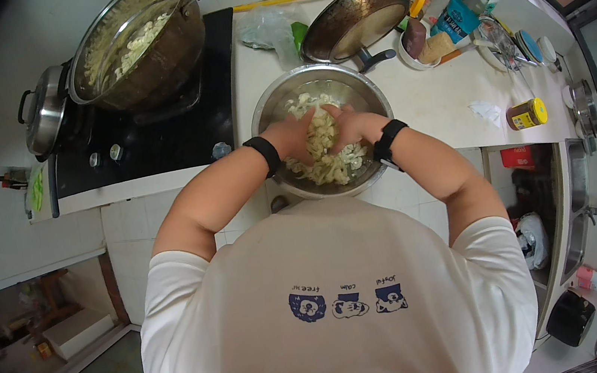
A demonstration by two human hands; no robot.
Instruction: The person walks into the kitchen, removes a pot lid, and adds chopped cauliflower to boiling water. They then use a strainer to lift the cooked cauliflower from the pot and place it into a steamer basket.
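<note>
A stainless steel bowl [370,83] stands at the counter's front edge, right before me. Pale cauliflower florets [327,171] lie in it, apparently in water. My left hand [292,137] reaches in from the left, and my right hand [350,126] comes in from the other side. Between them the two hands cup a clump of florets, with fingers curved around it. Some fingertips are blurred or hidden among the pieces. Each wrist wears a black band.
Left of the bowl is a black gas cooktop [158,148] bearing a large steel pot [163,63] with more pale florets inside. A frying pan [360,14] leans behind the bowl. A plastic bag [269,29] lies beside it. Farther right stands a yellow-lidded jar [526,114].
</note>
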